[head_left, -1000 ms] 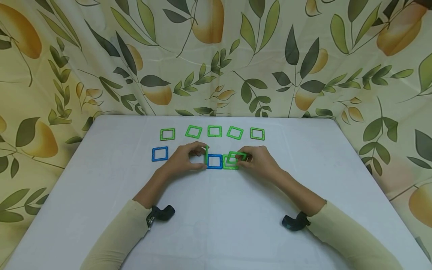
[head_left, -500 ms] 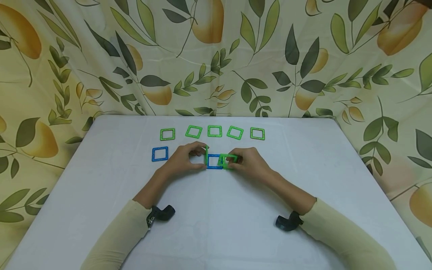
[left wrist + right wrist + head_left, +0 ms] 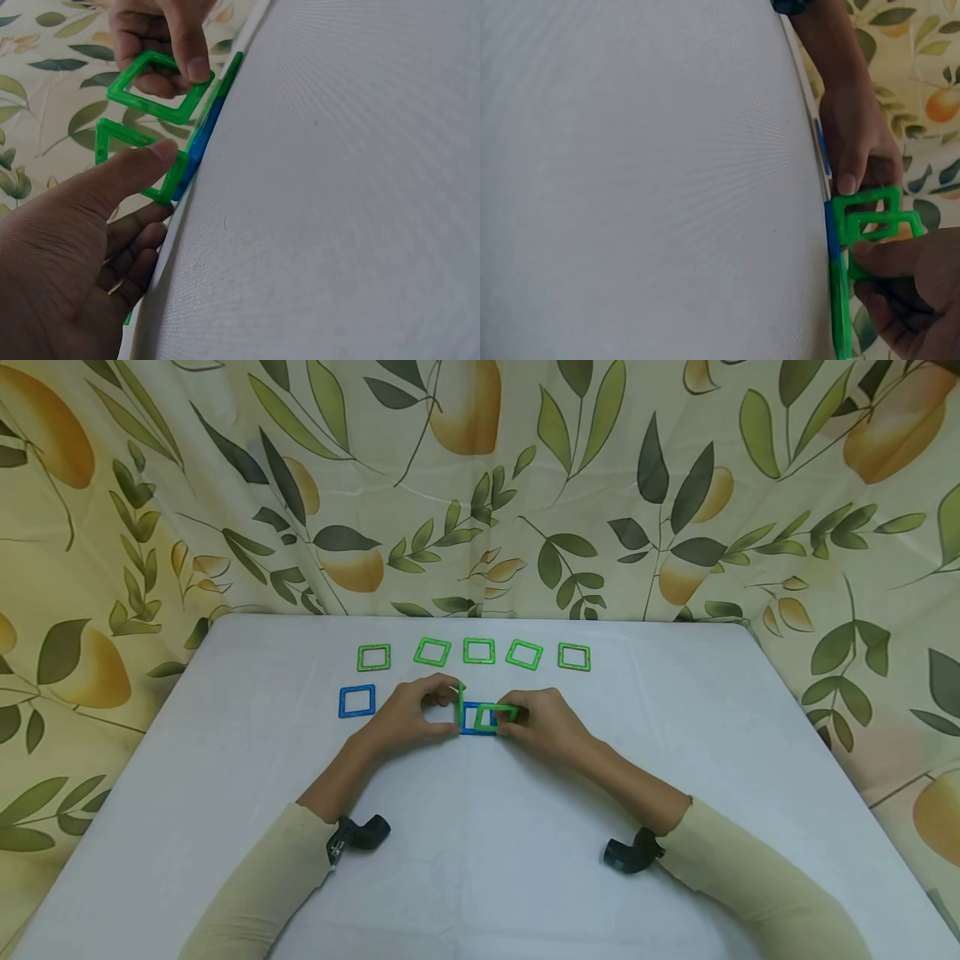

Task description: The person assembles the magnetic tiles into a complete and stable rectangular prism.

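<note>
My left hand pinches a green square magnetic tile frame, thumb on its near side, and keeps it upright along the left edge of a flat blue magnetic tile. Between thumb and fingers, my right hand grips a second green magnetic tile. That tile is raised and tilted, overlapping the blue one in the head view. A flat green magnetic tile adjoins the blue tile on its right; from the head it is hidden behind my right hand.
Several green tiles lie in a row near the back of the white table. Another blue tile lies left of my left hand. Behind the table hangs a leaf-and-fruit patterned cloth.
My right hand has moved left with its green tile, from over the flat green tile to over the blue one. My left hand stays in place with the upright tile.
</note>
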The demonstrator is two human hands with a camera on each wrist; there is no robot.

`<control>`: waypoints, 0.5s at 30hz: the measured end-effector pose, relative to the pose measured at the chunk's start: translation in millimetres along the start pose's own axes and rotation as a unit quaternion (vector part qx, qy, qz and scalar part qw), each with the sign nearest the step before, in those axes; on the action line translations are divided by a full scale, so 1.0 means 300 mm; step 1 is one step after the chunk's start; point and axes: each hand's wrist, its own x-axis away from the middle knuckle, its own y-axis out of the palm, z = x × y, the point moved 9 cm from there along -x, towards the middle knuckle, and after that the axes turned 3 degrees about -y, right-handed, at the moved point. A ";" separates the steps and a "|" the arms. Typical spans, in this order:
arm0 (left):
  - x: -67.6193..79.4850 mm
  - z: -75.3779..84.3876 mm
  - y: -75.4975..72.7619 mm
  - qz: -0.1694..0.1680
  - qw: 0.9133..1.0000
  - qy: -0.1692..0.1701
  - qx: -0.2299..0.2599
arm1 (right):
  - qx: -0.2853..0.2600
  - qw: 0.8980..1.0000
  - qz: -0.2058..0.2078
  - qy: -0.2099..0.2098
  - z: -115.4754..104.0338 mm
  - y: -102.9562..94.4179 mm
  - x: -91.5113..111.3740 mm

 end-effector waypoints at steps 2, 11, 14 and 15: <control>-0.001 0.000 0.001 0.000 1.000 -0.002 -0.002 | -0.002 1.000 0.000 -0.003 -0.005 0.002 -0.003; -0.001 0.008 0.002 -0.003 1.000 0.001 -0.003 | -0.007 1.000 0.000 -0.010 -0.013 0.010 -0.012; -0.001 0.008 0.000 -0.001 1.000 0.000 -0.007 | -0.002 1.000 0.002 -0.017 -0.016 0.011 -0.016; -0.001 0.007 0.000 -0.001 1.000 -0.002 -0.008 | -0.001 1.000 0.002 -0.020 -0.015 0.012 -0.018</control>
